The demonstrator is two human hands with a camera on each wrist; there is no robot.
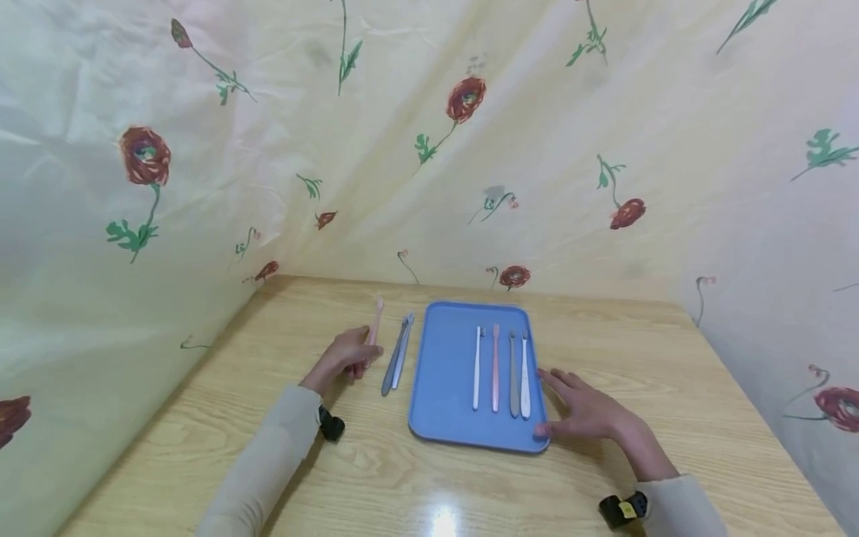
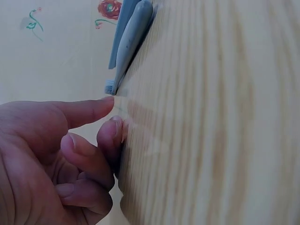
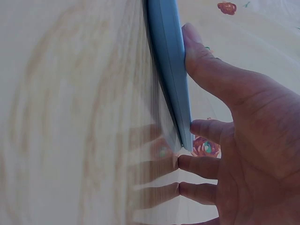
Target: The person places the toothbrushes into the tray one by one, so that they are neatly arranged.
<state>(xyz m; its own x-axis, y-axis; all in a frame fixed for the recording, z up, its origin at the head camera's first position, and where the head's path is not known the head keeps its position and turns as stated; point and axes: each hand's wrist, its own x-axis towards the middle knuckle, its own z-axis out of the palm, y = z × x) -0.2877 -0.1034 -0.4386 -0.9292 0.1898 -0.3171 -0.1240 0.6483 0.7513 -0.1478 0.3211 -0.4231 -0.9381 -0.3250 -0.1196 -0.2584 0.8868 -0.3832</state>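
Observation:
In the head view my left hand (image 1: 349,352) is at a pink toothbrush (image 1: 376,322) on the table, fingers curled, thumb crossing its handle. The left wrist view hides most of that grip. Just right of it lie a dark grey toothbrush (image 1: 394,359) and a blue toothbrush (image 1: 404,352), side by side. My right hand (image 1: 587,406) rests at the right edge of a blue tray (image 1: 443,373), thumb on the rim near the corner, fingers spread. On the tray lie a white toothbrush (image 1: 477,369), a pink one (image 1: 496,369), a grey one (image 1: 514,377) and another white one (image 1: 525,380).
The wooden table (image 1: 376,485) holds the tray near its middle. A flowered cloth (image 1: 376,149) hangs behind it and on both sides. Each wrist bears a small black camera, one on the left (image 1: 331,425) and one on the right (image 1: 620,511).

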